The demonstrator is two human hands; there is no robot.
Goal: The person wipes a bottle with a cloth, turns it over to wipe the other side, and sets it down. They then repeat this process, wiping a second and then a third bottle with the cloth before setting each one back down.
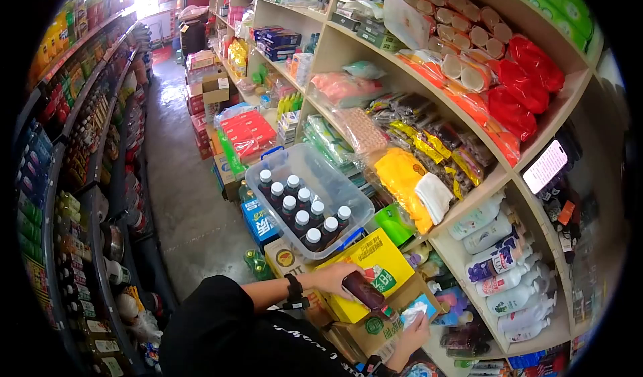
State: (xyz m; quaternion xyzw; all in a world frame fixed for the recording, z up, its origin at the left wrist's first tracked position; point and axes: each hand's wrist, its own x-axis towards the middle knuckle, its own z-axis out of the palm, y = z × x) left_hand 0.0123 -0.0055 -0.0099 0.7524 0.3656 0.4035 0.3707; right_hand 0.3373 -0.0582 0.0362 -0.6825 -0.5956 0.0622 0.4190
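Observation:
My left hand (333, 278) is closed round a dark bottle (364, 290), which lies tilted with its red-marked neck towards the lower right. My right hand (414, 331) pinches a crumpled white tissue (413, 314), close to the bottle's neck. Beneath the bottle are a yellow box (376, 256) and an open cardboard box (395, 317). Beyond my left hand, a clear plastic bin (348, 199) with blue handles holds several dark bottles (289, 205) with white caps, standing upright in its left and front part.
Wooden shelves (321, 22) with packets and pump bottles (502, 263) rise on the right. A lit phone (546, 166) is fixed at a shelf upright. Dark shelves (100, 243) of goods line the left side. Between them runs a grey floor aisle (175, 156). Cartons (216, 89) stand beside it.

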